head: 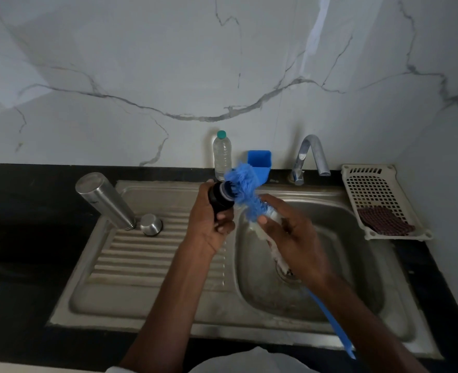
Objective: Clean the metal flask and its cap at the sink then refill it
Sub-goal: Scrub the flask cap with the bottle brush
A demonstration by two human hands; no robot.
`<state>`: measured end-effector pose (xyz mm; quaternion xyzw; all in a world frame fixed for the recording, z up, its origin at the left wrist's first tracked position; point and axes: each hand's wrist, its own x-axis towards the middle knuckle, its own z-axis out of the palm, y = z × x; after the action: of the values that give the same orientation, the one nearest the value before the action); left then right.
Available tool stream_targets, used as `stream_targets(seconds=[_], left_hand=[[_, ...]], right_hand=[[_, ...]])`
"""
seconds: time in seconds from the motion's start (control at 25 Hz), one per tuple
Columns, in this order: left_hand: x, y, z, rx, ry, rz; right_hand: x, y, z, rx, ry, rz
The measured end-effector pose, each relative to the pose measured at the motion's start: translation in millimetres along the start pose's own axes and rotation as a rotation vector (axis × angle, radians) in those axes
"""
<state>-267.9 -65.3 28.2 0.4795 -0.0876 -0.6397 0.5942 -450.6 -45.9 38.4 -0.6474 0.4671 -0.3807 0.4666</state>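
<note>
My left hand (209, 219) grips a black inner cap (221, 199) with a blue ring at its open end, held over the sink's divider. My right hand (295, 235) holds a blue bottle brush (245, 189) by its stem; the bristle head touches the cap's open end. The brush's blue handle (330, 323) runs down toward me. The metal flask (104, 200) stands upside down on the ribbed drainboard (141, 254), and a small steel outer cap (151, 224) sits beside its mouth.
The steel sink basin (357, 265) with its drain lies under my right hand. The tap (311, 157) stands behind it, shut off. A clear water bottle (222, 154) and blue holder (260, 164) stand at the wall. A white basket (378, 200) holds a maroon scrubber (384, 224).
</note>
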Motion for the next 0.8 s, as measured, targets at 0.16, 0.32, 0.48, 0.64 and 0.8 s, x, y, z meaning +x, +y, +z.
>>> stream_targets(seconds=[0.16,0.32,0.48,0.64,0.8], left_hand=[[-3,-17,-4,0.426,0.198,0.045],[-11,-23,-13,0.180,0.046,0.032],[-16,-26,-19,0.199,-0.141,0.135],[-9,-33,-18,0.402,-0.035,0.259],[-1,-28,-22,-0.078,-0.004,0.075]], right_hand=[[-13,-12,-12,-0.618,-0.040,-0.149],[-8,-7,13,-0.596,0.056,-0.163],[3,1,4,0.041,0.071,0.166],[-1,-5,11,-0.015,0.057,0.161],[-18,-9,20,-0.134,0.036,0.102]])
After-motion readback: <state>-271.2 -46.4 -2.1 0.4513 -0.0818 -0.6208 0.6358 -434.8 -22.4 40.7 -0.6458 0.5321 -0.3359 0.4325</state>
